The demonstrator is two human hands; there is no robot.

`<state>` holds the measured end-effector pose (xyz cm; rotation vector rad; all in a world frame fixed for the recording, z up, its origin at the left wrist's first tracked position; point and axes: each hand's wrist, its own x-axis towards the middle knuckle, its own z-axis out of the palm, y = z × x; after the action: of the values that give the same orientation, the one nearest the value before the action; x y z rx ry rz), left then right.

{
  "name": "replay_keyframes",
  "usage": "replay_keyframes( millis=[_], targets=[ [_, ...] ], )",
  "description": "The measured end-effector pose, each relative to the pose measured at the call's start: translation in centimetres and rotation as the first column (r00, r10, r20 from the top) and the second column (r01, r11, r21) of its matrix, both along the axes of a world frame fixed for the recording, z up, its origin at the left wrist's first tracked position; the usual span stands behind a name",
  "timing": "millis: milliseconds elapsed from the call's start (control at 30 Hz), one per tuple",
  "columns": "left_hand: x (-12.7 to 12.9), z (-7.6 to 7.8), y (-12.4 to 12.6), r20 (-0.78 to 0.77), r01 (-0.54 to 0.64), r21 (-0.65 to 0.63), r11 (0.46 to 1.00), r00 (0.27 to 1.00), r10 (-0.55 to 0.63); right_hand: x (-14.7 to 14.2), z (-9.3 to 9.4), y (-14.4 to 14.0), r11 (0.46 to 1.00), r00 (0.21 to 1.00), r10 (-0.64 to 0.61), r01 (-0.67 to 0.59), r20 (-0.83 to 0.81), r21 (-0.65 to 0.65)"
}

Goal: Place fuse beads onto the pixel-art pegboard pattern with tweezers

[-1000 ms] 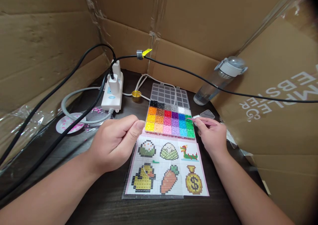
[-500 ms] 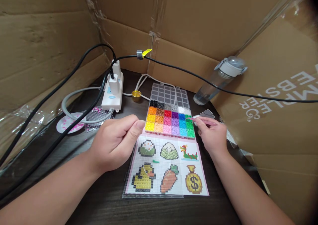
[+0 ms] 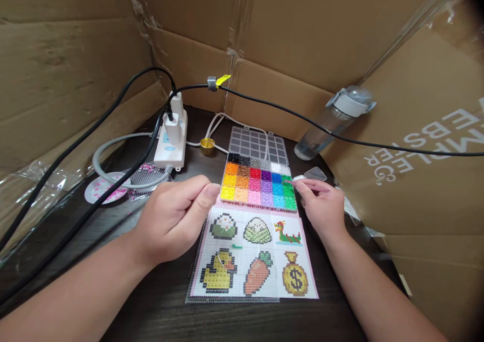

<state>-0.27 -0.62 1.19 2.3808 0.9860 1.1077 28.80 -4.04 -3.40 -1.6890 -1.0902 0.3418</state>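
Pinching pink tweezers [image 3: 312,185], right hand [image 3: 324,205]; left hand [image 3: 176,218] fisted; sheet [image 3: 276,276] heading perhaps "bead pattern".

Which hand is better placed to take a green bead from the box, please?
Probably the right hand: it holds the tweezers close to the green beads. The left hand is closed, at the opposite side of the box.
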Motion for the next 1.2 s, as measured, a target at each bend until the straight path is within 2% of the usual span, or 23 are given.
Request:
replay_keyframes(
  millis=[167,500,733,1200],
  targets=[
    [0.01,0.07,0.02,0.001,-0.005,-0.003,1.0,1.0,0.005,0.03,-0.08,0.0,1.0,1.0,-0.003,0.003,-0.026,0.007],
    [0.01,0.13,-0.05,0.004,0.0,-0.019,1.0,1.0,0.0,-0.08,0.29,-0.07,1.0,1.0,-0.008,0.008,0.023,0.011],
    [-0.01,0.03,0.0,-0.001,0.001,-0.003,1.0,1.0,-0.001,-0.21,-0.02,-0.12,0.996,0.999,0.035,-0.034,-0.007,0.078],
    [-0.08,0.05,0.0,-0.01,-0.003,-0.005,1.0,1.0,0.003,-0.19,0.06,-0.01,0.997,0.99,0.044,-0.051,0.132,0.051]
  ],
)
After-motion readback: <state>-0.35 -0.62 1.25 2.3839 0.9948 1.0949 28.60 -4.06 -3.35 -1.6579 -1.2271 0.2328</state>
